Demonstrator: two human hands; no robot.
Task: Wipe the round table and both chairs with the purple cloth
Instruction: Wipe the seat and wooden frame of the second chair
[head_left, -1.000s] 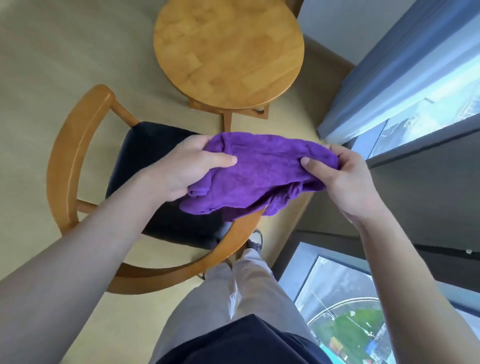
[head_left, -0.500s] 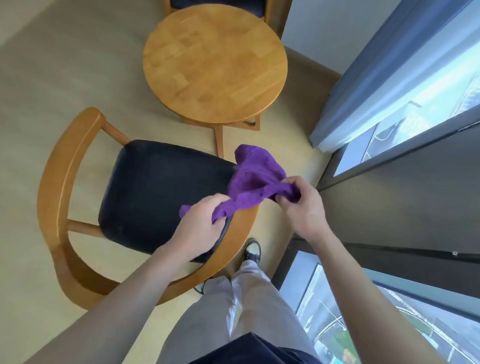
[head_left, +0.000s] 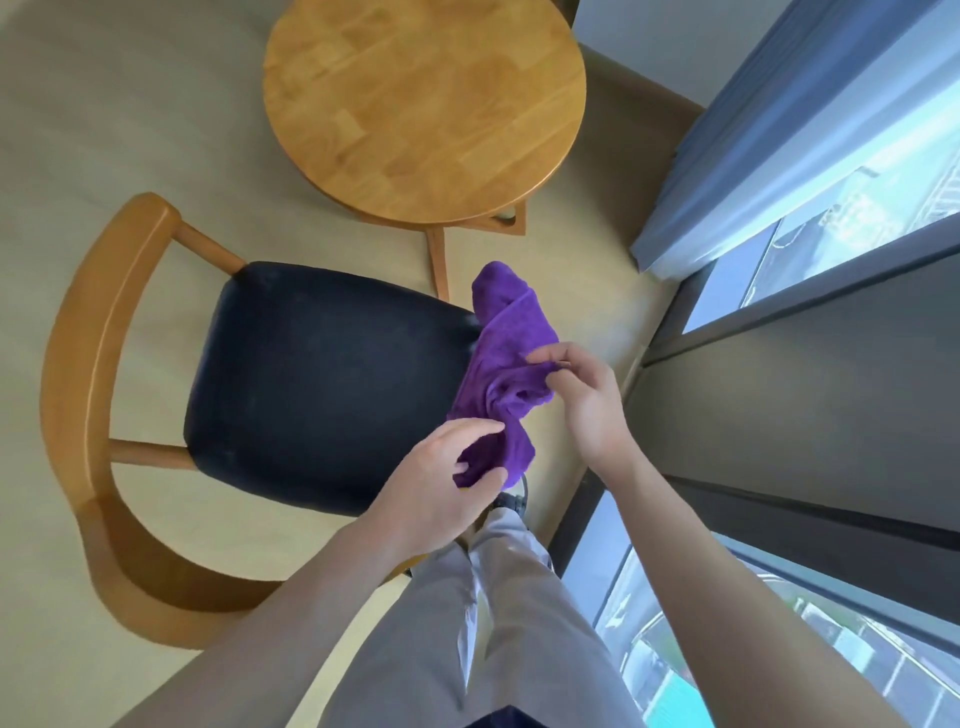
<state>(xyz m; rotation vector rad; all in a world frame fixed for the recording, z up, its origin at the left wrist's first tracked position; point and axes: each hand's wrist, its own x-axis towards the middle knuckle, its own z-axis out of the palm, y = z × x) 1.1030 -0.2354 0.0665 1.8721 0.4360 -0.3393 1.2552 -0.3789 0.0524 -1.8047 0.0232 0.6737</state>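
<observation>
The purple cloth hangs bunched between both my hands, over the right edge of the near chair's black seat. My left hand grips its lower end, thumb and fingers curled round the fabric. My right hand pinches a fold of its upper part between thumb and fingertips. The chair has a curved wooden backrest on the left. The round wooden table stands beyond the chair. A second chair is not in view.
A tall window with a blue curtain and dark frame runs along the right. My legs in grey trousers stand between chair and window. Beige floor lies to the left.
The cloth, spread wide between my hands a second ago, is now bunched and lowered beside the chair seat. My hands have come closer together and the view has tilted down a little.
</observation>
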